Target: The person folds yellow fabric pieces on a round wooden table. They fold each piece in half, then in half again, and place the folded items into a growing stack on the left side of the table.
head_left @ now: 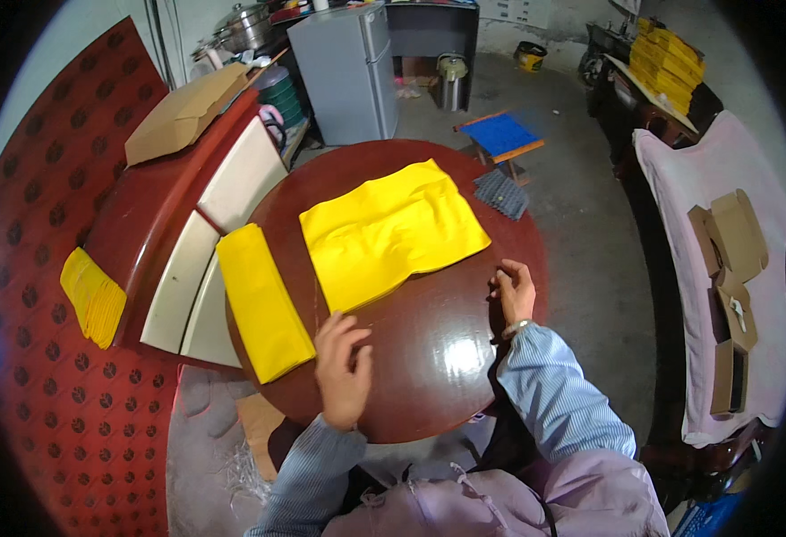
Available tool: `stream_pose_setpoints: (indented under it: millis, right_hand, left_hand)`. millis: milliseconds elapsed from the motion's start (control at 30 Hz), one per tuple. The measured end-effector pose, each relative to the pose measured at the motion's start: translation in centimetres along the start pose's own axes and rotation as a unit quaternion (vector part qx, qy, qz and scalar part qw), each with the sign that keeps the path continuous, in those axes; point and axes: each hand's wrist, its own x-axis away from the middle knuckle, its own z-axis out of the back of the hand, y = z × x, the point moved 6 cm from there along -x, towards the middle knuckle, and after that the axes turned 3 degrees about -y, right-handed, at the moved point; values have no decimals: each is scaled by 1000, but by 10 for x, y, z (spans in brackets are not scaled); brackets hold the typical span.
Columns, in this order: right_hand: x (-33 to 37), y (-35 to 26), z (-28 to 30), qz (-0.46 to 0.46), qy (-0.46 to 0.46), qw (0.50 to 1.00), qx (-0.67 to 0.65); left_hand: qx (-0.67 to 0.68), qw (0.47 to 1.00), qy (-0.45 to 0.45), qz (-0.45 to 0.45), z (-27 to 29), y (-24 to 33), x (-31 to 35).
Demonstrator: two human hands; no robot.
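Note:
A wide yellow sheet of soft material (393,228), perhaps a stack, lies slightly wrinkled across the middle of the round red-brown table (429,345). Left of it rests a long, narrow folded yellow bundle (263,304). My left hand (343,362) hovers by the near corner of the wide sheet, close to the bundle's lower end; its fingers are apart and it holds nothing. Over the table's right edge is my right hand (513,291), fingers loosely bent and apart, with nothing visible in it. A dark grey textured pad (501,194) lies at the table's far right edge.
A red cabinet with pale drawers (187,277) adjoins the table's left side, bearing a flat cardboard piece (183,112) and a yellow stack (94,297). Beyond stand a grey fridge (344,76) and blue folding stool (502,136). Opened cardboard boxes (733,295) lie on a pink-covered seat.

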Motion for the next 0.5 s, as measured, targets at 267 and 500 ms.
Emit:
stream_pose_setpoints:
  millis: [267, 500]
  right_hand:
    - [-141, -25, 0, 228, -23, 842, 489]
    - [-168, -32, -9, 217, -72, 734, 639]
  left_hand:
    - [-158, 971, -121, -131, -137, 27, -85]
    - [-226, 967, -110, -34, -157, -20, -107]
